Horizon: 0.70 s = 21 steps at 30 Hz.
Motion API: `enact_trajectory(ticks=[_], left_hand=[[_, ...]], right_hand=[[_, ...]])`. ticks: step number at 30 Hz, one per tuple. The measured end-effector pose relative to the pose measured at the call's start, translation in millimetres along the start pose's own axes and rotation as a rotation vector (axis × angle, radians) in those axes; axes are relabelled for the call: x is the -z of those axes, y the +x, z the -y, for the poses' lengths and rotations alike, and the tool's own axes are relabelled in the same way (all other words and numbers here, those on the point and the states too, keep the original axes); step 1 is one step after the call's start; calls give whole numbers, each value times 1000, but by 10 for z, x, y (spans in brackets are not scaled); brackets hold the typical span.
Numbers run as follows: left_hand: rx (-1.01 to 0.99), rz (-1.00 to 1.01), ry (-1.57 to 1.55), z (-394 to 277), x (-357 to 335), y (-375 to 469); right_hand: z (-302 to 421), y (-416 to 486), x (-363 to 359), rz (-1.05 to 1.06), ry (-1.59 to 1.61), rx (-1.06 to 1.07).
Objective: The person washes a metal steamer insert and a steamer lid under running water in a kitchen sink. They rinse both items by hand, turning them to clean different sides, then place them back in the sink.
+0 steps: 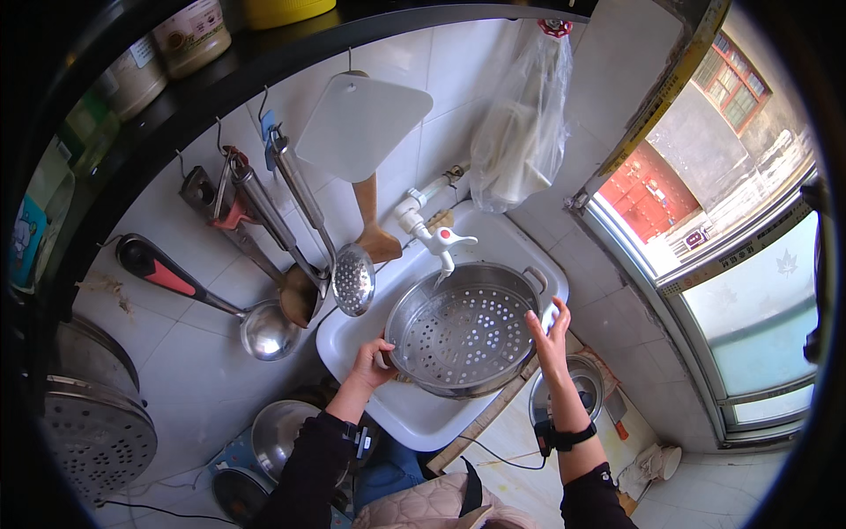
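Observation:
A round metal steamer basket [462, 330] with a perforated bottom sits tilted in the white sink [423, 426]. My left hand [374, 364] grips its side handle at the left. On the right, my right hand [552, 337] is beside the rim with fingers spread; the thumb is close to the rim, and contact is hard to judge. A white plastic tap [444, 243] with a red dot juts over the basket's far edge. What looks like a short streak of water shows below its spout. Another loop handle [535, 280] of the basket shows at the far right.
Ladles [269, 330], a skimmer [354, 281] and a white cutting board [367, 125] hang left of the tap. A plastic bag [522, 125] hangs behind. Right of the sink are a pot lid [578, 377] and a cleaver [615, 403]. A metal bowl [281, 433] stands lower left.

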<state>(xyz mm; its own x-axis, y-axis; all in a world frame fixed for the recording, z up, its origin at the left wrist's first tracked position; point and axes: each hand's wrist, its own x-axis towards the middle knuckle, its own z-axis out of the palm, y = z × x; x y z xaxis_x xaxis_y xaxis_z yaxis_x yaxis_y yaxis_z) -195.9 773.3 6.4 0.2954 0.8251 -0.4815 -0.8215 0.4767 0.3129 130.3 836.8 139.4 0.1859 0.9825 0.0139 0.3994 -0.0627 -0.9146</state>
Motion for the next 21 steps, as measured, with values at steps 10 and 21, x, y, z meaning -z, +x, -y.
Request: enact_trajectory(ticks=[10,21], left_hand=[[-40,91,278,132,-56,305],[-168,-549,1496,181,-404,1112]], right_hand=[[431,-262,141,177,326,-366],[500,-528,-188,-45,69,21]])
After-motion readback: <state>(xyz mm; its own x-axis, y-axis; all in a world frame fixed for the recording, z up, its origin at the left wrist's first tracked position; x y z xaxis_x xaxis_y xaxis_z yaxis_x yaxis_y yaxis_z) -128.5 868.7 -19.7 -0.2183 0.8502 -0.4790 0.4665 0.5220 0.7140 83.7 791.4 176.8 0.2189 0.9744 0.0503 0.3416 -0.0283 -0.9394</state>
